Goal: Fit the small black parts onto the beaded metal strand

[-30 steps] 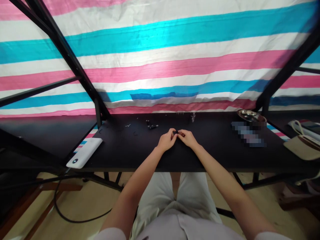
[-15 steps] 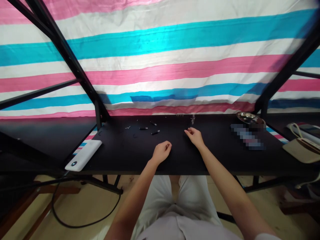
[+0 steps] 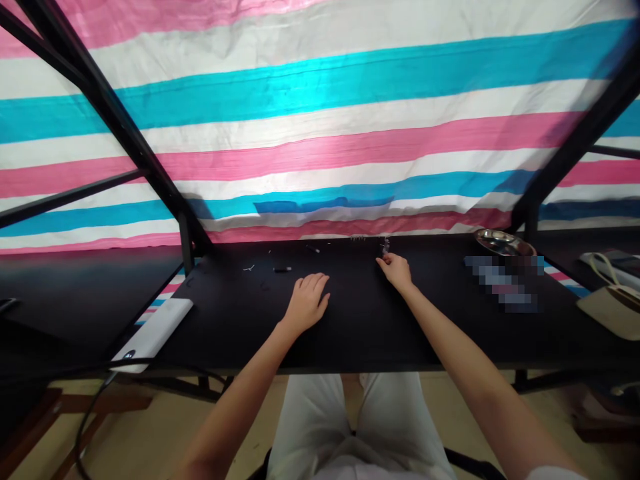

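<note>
My left hand [image 3: 307, 300] lies palm down on the black table [image 3: 350, 333], fingers stretched out and holding nothing. A short black piece [image 3: 283, 269] sits just beyond it to the left. My right hand [image 3: 397, 269] is further back, its fingers drawn together at a small shiny metal piece [image 3: 385, 246] near the table's far edge. Whether they grip it is too small to see. Another small black piece [image 3: 313, 249] lies near the back.
A steel bowl [image 3: 503, 241] stands at the back right. A white power bank [image 3: 155, 331] with a black cable lies at the left edge. A beige bag [image 3: 607, 310] is on the right. Black frame posts [image 3: 185, 240] rise before the striped tarp.
My hands have parted from a two-handed pinch at the middle. The left went flat on the table, and the right reached back to the shiny piece. The small black pieces lie spread apart.
</note>
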Motion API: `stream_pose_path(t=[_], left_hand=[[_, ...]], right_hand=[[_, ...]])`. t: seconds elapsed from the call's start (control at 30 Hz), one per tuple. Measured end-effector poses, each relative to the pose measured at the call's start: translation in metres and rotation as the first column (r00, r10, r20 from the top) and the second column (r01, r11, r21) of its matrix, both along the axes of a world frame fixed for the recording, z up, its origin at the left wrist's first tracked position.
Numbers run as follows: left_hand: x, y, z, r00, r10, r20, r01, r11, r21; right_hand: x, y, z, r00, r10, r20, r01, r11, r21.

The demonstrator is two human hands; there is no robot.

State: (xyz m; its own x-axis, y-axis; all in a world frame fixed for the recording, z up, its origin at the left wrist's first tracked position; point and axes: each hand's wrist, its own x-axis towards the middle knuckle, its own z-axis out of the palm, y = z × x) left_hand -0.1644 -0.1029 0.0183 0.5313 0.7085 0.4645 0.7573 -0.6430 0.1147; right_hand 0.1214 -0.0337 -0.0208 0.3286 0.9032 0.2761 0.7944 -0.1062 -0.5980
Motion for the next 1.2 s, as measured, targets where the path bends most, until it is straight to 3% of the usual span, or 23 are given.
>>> stream_pose_path(t=[0.17,0.33,0.57,0.8,0.97,1.2], left_hand=[[0.009,0.032,-0.008,0.990,0.116,-0.085,-0.112,0.992,0.050],[0.019,0.055,-0.023,0.982,0.094,-0.166,-0.088,0.995,0.045],[0.016,0.083,-0.014,0.981,0.091,-0.169,-0.082,0.995,0.061],[0.011,0.102,-0.013,0.981,0.068,-0.183,-0.067,0.998,0.012],[0.012,0.111,-0.020,0.983,0.115,-0.141,-0.115,0.993,0.012],[0.010,0.116,-0.023,0.977,0.172,-0.128,-0.175,0.985,-0.010]], right_hand=[[-0.005,0.009,-0.003,0.999,-0.035,0.021,0.036,0.997,-0.071],[-0.007,0.007,-0.004,0.999,-0.023,0.037,0.026,0.997,-0.078],[-0.005,0.006,-0.005,0.999,-0.003,0.044,0.005,0.999,-0.047],[0.001,0.006,-0.008,0.999,0.036,0.032,-0.035,0.999,-0.040],[0.009,0.007,-0.010,0.998,0.060,-0.006,-0.060,0.995,-0.075],[0.017,0.006,-0.009,0.999,-0.023,0.045,0.027,0.995,-0.097]])
